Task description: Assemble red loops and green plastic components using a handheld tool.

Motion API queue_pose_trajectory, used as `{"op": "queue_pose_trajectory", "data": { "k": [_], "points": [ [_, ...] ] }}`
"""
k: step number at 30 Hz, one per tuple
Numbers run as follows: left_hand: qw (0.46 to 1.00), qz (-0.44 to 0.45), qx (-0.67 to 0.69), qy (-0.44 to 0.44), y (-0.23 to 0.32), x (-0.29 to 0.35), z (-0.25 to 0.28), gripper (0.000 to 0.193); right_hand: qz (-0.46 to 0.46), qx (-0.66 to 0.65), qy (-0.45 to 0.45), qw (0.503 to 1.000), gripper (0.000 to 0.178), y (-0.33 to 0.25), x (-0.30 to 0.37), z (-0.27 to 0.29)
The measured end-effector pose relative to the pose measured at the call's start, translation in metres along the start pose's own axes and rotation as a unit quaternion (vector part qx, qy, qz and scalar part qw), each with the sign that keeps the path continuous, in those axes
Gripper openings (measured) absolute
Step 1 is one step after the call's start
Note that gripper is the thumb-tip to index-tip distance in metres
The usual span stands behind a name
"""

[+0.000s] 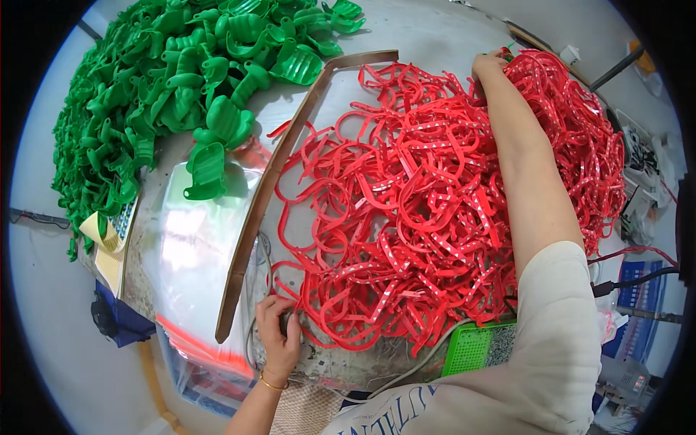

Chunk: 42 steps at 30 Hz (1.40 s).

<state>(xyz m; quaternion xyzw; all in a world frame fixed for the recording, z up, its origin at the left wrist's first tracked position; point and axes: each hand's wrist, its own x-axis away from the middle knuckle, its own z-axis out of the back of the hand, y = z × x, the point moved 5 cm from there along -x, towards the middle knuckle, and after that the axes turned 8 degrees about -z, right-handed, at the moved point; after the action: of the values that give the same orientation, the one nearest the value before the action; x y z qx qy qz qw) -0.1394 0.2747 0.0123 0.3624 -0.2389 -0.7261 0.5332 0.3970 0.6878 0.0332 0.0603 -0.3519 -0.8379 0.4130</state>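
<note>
My right arm stretches far across a heap of red plastic straps with pale dots (406, 196). At its far side my right hand (491, 67) is bent closed, with bits of red and green showing by its fingertips; what it grips is too small to make out. My left hand (281, 337) rests low at the near table edge, beside the straps' near left end. Its fingers are curled, and something dark shows between them and the thumb, but I cannot make out what it is. A second, denser bunch of red straps (569, 138) lies right of my right arm.
Green moulded plastic pieces (167, 94) are piled far left. A bent brown strip (272, 174) stands between them and the straps. Clear plastic bags (192, 254) lie left of it. A green basket (464, 351) sits at the near edge; a grey cable (413, 371) runs past it.
</note>
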Motion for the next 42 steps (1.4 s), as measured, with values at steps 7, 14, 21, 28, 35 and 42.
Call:
{"op": "queue_pose_trajectory", "data": {
  "k": [7,14,21,28,35,42],
  "points": [
    [1.000,-0.001,0.013,-0.006,0.004,-0.005,-0.007,0.016,-0.092,0.057,0.080,0.991,0.051,0.009,-0.021,-0.018],
    [1.000,-0.015,0.024,0.013,0.006,-0.010,-0.011,0.015,-0.104,-0.082,0.237,0.963,0.038,0.025,0.013,-0.022],
    [0.998,-0.042,0.009,0.044,0.000,0.001,-0.003,0.012,-0.024,-0.122,0.262,0.957,0.032,0.005,0.081,0.002],
    [0.994,-0.050,0.059,0.071,-0.007,0.004,-0.004,0.012,0.060,-0.279,0.320,0.904,0.024,0.019,0.170,0.057],
    [0.987,-0.105,0.074,0.093,-0.008,0.000,-0.010,0.010,0.088,-0.377,0.344,0.855,0.028,0.042,0.289,0.080],
    [0.986,-0.106,0.077,0.101,-0.010,0.004,-0.009,0.010,0.205,-0.345,0.361,0.842,0.030,0.031,0.473,-0.006]
  ]
}}
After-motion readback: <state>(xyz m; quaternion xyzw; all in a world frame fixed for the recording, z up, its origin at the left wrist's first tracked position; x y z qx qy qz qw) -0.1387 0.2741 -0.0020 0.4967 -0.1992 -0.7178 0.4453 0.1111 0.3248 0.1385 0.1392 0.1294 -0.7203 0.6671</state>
